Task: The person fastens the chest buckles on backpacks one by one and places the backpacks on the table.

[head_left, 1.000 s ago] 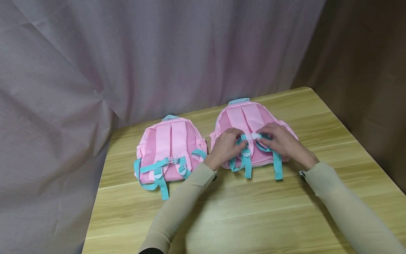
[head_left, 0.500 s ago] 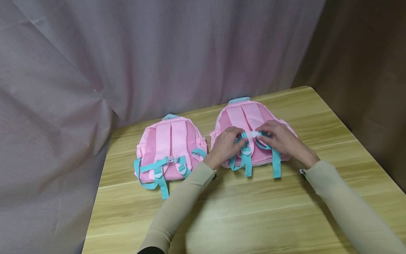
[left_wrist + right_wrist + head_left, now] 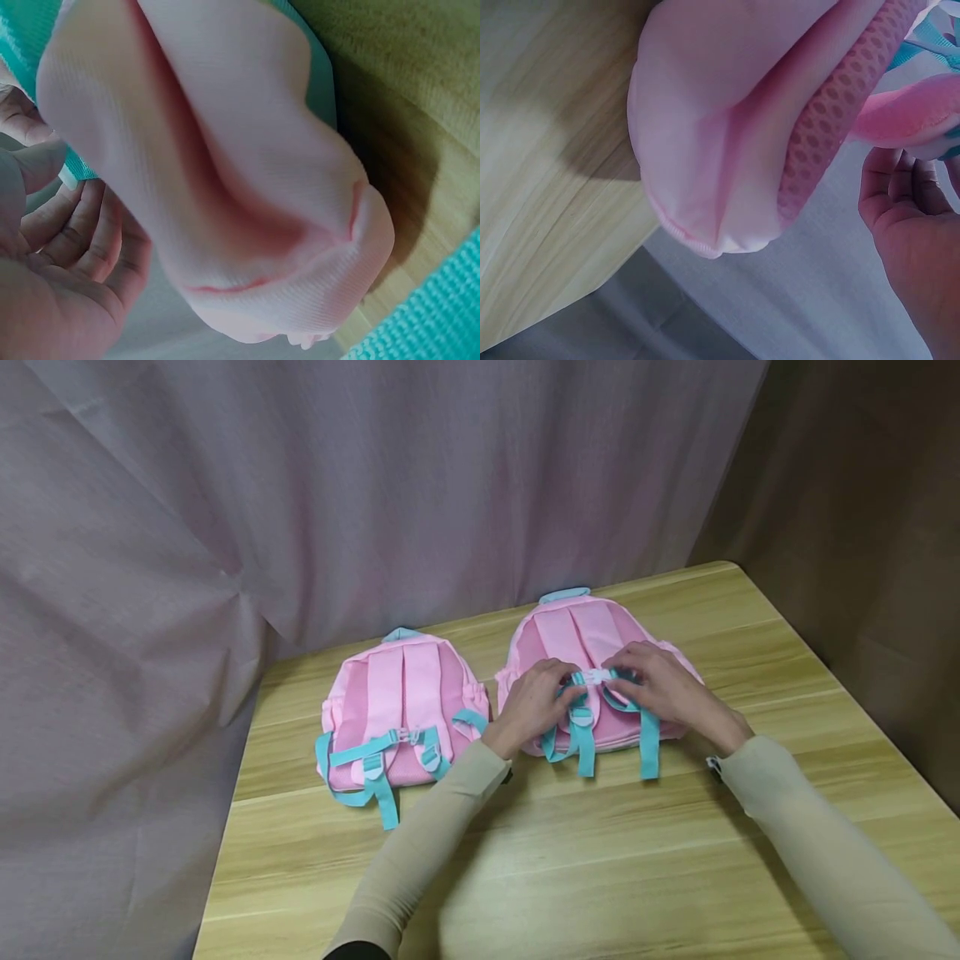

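Two pink backpacks with teal straps lie back-side up on the wooden table. My hands are on the right backpack. My left hand pinches the teal chest strap left of the white buckle. From the other side, my right hand pinches the same strap at the buckle. The left wrist view shows pink fabric close up, with my left hand's curled fingers beside it. The right wrist view shows the backpack's pink side and mesh, with my right hand at the edge.
The left backpack lies untouched beside my left forearm, its chest strap fastened. A grey-pink curtain hangs behind the table. The table's right edge meets a brown wall. Bare wood stretches in front of the backpacks.
Both hands stay on the chest strap. My right hand has drawn slightly left, and the hanging teal strap end under it has shifted left with it.
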`<action>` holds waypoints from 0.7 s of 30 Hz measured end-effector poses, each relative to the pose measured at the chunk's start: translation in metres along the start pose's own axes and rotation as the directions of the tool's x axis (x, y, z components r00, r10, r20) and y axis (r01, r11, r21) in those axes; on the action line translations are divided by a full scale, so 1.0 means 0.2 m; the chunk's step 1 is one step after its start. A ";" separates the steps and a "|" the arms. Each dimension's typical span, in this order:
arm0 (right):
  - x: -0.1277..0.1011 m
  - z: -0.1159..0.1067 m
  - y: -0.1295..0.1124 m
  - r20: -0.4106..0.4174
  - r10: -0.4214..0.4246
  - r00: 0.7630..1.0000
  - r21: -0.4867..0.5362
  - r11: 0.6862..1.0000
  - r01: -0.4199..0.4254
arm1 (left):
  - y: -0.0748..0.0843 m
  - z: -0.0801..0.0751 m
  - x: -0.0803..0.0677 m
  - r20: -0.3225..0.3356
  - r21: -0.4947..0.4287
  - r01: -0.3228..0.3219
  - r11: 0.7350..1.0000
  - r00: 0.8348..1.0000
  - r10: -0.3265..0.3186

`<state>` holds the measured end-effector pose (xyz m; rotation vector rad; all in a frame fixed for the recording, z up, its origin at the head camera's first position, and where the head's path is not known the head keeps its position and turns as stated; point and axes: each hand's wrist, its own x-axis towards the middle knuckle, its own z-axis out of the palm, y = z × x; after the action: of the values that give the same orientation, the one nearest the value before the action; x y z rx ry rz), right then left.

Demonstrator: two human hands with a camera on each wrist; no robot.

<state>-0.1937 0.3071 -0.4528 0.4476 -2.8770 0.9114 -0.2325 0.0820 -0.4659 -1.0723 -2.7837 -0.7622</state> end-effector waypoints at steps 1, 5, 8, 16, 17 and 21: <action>0.00 0.00 0.00 -0.004 -0.005 1.000 -0.003 1.000 0.005 | 0.00 0.00 0.00 -0.001 0.001 0.000 1.000 1.000 0.000; 0.00 0.01 0.00 -0.026 -0.046 0.999 -0.013 0.999 0.046 | 0.00 0.00 0.00 -0.007 0.013 0.000 1.000 1.000 0.000; 0.00 0.02 0.00 -0.051 -0.077 0.996 -0.020 0.997 0.076 | 0.01 0.00 0.00 -0.012 0.023 0.003 1.000 1.000 -0.003; 0.00 0.03 0.01 -0.060 -0.099 0.993 -0.011 0.995 0.099 | 0.02 0.00 0.01 -0.020 0.040 0.001 0.999 1.000 -0.001; 0.00 0.03 0.01 -0.058 -0.094 0.994 -0.007 0.996 0.094 | 0.02 0.00 0.01 -0.022 0.043 0.001 0.999 1.000 0.000; 0.01 0.02 0.00 -0.049 -0.082 0.995 0.005 0.997 0.082 | 0.02 0.01 0.01 -0.022 0.055 0.007 0.998 1.000 -0.006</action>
<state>-0.1950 0.3043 -0.4562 0.5318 -2.7902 0.9064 -0.2307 0.0860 -0.4653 -1.0397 -2.7742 -0.6893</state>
